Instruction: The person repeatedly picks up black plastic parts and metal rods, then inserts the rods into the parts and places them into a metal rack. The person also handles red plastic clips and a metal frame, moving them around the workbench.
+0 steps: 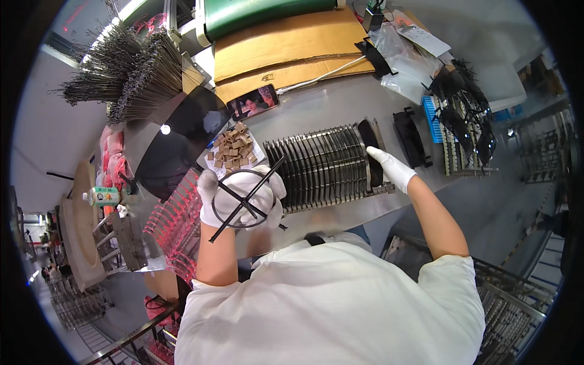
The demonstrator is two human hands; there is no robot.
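Note:
A row of many thin dark curved strips (319,164) stands packed side by side in a metal rack on the steel bench. At its right end is a wider black curved piece (371,161). My right hand (392,169), in a white glove, lies against that piece with its fingers stretched out. At the row's left end is my left hand (210,204), also white-gloved, amid bunched white material. A black ring with crossed bars (244,201) overlaps this hand in the view; I cannot tell whether it is gripped. The left fingers are largely hidden.
Small brown blocks (234,149) lie on white paper beside a phone (252,102). Thin metal hooks (131,76) are bundled far left; red-lit racks (176,222) are nearer. Cardboard (292,52) lies at the back. A black curved part (412,137) and dark-covered racks (465,121) stand right.

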